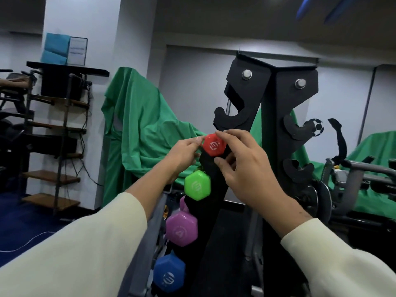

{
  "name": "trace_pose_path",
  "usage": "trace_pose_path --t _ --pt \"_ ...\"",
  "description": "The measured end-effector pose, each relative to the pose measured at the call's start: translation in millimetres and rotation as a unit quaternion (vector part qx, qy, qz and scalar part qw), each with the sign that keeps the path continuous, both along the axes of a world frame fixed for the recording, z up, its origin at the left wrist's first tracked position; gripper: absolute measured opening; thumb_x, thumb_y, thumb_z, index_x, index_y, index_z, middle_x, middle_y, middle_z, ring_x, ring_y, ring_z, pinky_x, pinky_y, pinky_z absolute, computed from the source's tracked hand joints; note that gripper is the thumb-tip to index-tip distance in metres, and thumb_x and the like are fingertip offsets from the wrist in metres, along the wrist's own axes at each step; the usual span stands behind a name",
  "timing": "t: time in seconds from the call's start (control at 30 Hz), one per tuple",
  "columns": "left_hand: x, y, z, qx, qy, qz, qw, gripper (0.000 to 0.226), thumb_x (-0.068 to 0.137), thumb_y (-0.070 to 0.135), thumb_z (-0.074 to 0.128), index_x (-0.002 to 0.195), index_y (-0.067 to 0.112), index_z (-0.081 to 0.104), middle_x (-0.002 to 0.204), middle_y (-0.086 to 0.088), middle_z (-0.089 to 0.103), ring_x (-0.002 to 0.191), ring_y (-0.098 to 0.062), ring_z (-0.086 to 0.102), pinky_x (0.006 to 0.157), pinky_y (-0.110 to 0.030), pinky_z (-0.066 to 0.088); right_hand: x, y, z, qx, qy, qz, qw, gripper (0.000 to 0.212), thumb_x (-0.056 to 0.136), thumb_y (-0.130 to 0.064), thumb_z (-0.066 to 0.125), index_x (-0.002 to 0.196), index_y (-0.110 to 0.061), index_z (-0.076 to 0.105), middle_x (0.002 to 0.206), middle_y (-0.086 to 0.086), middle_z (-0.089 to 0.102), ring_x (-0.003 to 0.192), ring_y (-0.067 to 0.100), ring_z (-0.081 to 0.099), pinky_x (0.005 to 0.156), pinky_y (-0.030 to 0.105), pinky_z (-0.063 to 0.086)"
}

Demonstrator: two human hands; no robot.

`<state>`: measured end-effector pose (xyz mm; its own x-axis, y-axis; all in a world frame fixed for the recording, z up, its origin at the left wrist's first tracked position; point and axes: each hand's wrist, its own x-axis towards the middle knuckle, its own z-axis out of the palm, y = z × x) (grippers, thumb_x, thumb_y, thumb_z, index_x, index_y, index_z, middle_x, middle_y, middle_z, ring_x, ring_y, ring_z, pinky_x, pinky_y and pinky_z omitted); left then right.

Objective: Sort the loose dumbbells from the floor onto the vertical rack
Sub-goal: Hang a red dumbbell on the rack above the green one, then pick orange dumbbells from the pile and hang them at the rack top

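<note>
We have one head view only, facing forward. It sits close before the vertical rack (276,125)

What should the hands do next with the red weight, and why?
Probably lower the red dumbbell a little until it rests in its rack cradle, then let go. Both the left hand and right hand hold it just above the green dumbbell, under the empty top hook.

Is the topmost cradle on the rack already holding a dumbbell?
No: the topmost cradle sits bare, just above the red dumbbell that both hands are gripping.
</note>
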<state>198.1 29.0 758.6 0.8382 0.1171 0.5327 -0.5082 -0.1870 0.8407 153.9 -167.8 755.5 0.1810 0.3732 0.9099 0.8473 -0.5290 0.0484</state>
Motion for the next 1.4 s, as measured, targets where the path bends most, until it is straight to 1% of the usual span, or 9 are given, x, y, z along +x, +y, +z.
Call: trace_pose_path --t 0.17,0.37,0.5,0.9,0.97,1.07,1.23,1.3,1.4 --pt "-5.9 -2.6 3.8 -0.006 -0.035 -0.012 0.999 0.035 0.109 0.035 0.044 0.135 0.027 0.065 0.124 -0.006 0.073 0.108 -0.025 0.067 0.102 -0.044 0.052 -1.3 0.0 12.3 -0.107 -0.103 -0.115 0.982 0.063 0.090 -0.028 0.075 0.149 -0.025 0.054 0.148 0.002 0.048 0.112 0.029 0.054 0.097 0.044 0.052" --pt "-14.1 -18.8 7.2 -0.036 -0.011 -0.064 0.997 0.028 0.102 0.008 0.048 0.106 0.011 0.075 0.075 0.000 0.073 0.066 -0.010 0.064 0.062 -0.020 0.052 15.1 11.8 9.7 -0.089 -0.140 -0.150 0.975 0.056 0.089 -0.024 0.076 0.143 -0.023 0.061 0.135 0.003 0.060 0.103 0.033 0.052 0.085 0.050 0.048" --pt "-13.7 -15.8 8.8 -0.005 -0.005 -0.067 0.998 0.032 0.100 0.008 0.049 0.090 0.017 0.078 0.074 0.003 0.073 0.067 -0.010 0.062 0.065 -0.023 0.047 18.5 16.7 5.6 -0.044 -0.130 -0.145 0.980 0.056 0.086 -0.025 0.078 0.140 -0.022 0.063 0.128 0.003 0.060 0.106 0.031 0.053 0.084 0.046 0.043" --pt "-23.1 -17.6 5.5 -0.011 0.006 -0.067 0.998 0.031 0.100 0.005 0.047 0.106 0.013 0.076 0.077 0.003 0.076 0.067 -0.004 0.068 0.062 -0.017 0.051 18.6 22.5 -2.3 -0.008 -0.090 -0.134 0.987 0.057 0.088 -0.025 0.076 0.143 -0.026 0.062 0.133 0.001 0.058 0.112 0.030 0.052 0.088 0.046 0.041" --pt "-27.5 -19.1 4.8 -0.020 0.007 -0.043 0.999 0.029 0.101 0.010 0.049 0.108 0.011 0.076 0.074 0.003 0.075 0.064 -0.004 0.066 0.059 -0.021 0.053 16.3 22.1 -2.3 -0.013 -0.082 -0.137 0.987 0.056 0.089 -0.027 0.075 0.144 -0.028 0.060 0.135 0.000 0.057 0.113 0.030 0.051 0.088 0.046 0.041" --pt "-22.8 -12.8 -0.5 0.053 -0.029 0.110 0.992 0.043 0.094 0.048 0.050 0.094 0.018 0.080 0.090 -0.007 0.079 0.088 -0.023 0.072 0.088 -0.045 0.058 14.3 18.6 -3.1 -0.031 -0.081 -0.142 0.986 0.056 0.092 -0.027 0.071 0.146 -0.031 0.057 0.142 -0.002 0.054 0.114 0.030 0.050 0.087 0.047 0.043" --pt "-40.6 -2.0 -0.9 0.101 -0.062 0.215 0.969 0.049 0.082 0.074 0.037 0.079 0.034 0.066 0.091 -0.003 0.072 0.103 -0.030 0.070 0.099 -0.046 0.054 11.1 0.5 -12.1 -0.043 -0.045 -0.108 0.992 0.066 0.094 -0.022 0.069 0.156 -0.027 0.044 0.161 -0.007 0.042 0.126 0.024 0.045 0.097 0.045 0.039" --pt "-57.1 -4.5 -1.5 0.128 -0.090 0.237 0.959 0.039 0.088 0.070 0.038 0.083 0.037 0.057 0.078 0.011 0.060 0.085 -0.022 0.069 0.091 -0.041 0.056 6.1 -9.2 -20.6 -0.039 -0.044 -0.102 0.993 0.066 0.096 -0.023 0.067 0.157 -0.023 0.043 0.162 -0.006 0.042 0.132 0.021 0.044 0.101 0.043 0.037" --pt "-82.5 -14.1 -9.8 0.163 -0.137 0.282 0.935 0.034 0.105 0.052 0.044 0.083 0.029 0.057 0.046 0.013 0.039 0.049 -0.007 0.039 0.061 -0.033 0.040 -1.0 -21.6 -34.9 -0.035 -0.053 -0.112 0.992 0.062 0.094 -0.022 0.065 0.153 -0.020 0.046 0.157 -0.002 0.046 0.136 0.021 0.047 0.103 0.041 0.038"
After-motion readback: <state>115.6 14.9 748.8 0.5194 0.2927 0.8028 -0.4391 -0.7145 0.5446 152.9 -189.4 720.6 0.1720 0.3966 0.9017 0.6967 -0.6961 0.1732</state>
